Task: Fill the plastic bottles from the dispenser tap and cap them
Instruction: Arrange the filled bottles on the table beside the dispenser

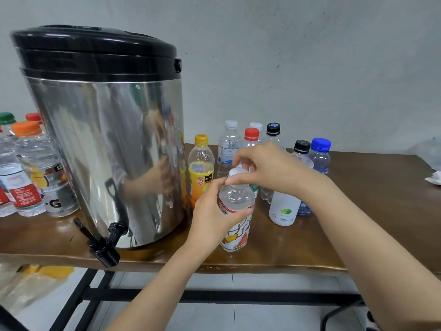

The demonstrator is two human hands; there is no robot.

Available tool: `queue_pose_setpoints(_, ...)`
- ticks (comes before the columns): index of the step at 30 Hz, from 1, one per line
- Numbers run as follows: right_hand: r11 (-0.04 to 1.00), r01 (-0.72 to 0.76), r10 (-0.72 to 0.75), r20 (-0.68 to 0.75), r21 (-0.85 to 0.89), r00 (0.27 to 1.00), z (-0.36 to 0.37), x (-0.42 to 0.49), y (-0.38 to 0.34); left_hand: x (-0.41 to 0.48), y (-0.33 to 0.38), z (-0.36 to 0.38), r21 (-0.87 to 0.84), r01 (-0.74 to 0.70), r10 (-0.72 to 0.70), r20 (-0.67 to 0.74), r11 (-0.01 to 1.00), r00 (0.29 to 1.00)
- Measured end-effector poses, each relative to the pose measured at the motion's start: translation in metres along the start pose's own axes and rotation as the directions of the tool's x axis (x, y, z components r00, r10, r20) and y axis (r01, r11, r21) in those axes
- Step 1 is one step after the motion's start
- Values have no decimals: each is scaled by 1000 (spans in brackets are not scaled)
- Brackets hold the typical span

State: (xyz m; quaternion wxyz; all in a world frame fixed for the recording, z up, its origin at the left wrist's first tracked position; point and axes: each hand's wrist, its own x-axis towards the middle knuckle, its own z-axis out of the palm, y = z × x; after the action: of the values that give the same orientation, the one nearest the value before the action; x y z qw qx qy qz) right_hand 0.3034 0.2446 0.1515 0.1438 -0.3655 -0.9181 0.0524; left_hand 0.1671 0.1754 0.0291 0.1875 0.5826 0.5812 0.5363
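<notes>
A steel dispenser (107,144) with a black lid stands at the left of the brown table (381,211). Its black tap (102,244) juts over the front edge. To the right of it, my left hand (214,213) grips the body of a clear bottle (236,225) with a colourful label, standing on the table. My right hand (269,168) pinches the white cap (237,174) on that bottle's neck.
Several capped bottles stand behind my hands, among them a yellow-capped juice bottle (201,168), a blue-capped one (319,156) and a white one (284,209). More bottles (31,168) crowd left of the dispenser. A crumpled tissue (434,179) lies far right.
</notes>
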Motion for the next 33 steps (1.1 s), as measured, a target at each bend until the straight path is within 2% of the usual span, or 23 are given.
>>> queue_pose_setpoints(2, 1000, -14, 14, -5, 7, 1000, 6, 0, 2, 0, 1, 0, 2, 8, -8, -12, 1000, 1000)
queue_pose_setpoints(5, 977, 37, -52, 64, 209, 997, 7, -2, 9, 0, 3, 0, -18, 20, -21, -14, 1000, 1000)
queue_pose_setpoints(7, 960, 47, -68, 67, 275, 995, 7, -2, 11, -1, 5, -1, -24, 28, -28, -10, 999, 1000)
queue_pose_setpoints(12, 991, -3, 9, -43, 133, 999, 14, 1, 6, -2, 6, 0, -11, 54, -54, 6, 998, 999)
queue_pose_setpoints(18, 932, 66, -86, 39, 356, 996, 13, -5, 14, -2, 6, 1, -11, 78, -78, 12, 997, 997)
queue_pose_setpoints(23, 916, 46, -21, -68, 398, 997, 20, -6, 15, -2, 4, 2, -12, 89, -89, 6, 996, 996)
queue_pose_setpoints(26, 921, 44, -15, -79, 388, 997, 24, -9, 14, -1, 2, 2, -25, 90, -90, 6, 996, 996)
queue_pose_setpoints(29, 903, 57, -13, -106, 426, 994, 28, -13, 9, -2, 1, 3, -39, 60, -61, -21, 997, 998)
queue_pose_setpoints(33, 876, 38, 64, -193, 480, 979, 34, -18, -5, -5, 6, 1, -39, -3, -1, -92, 999, 996)
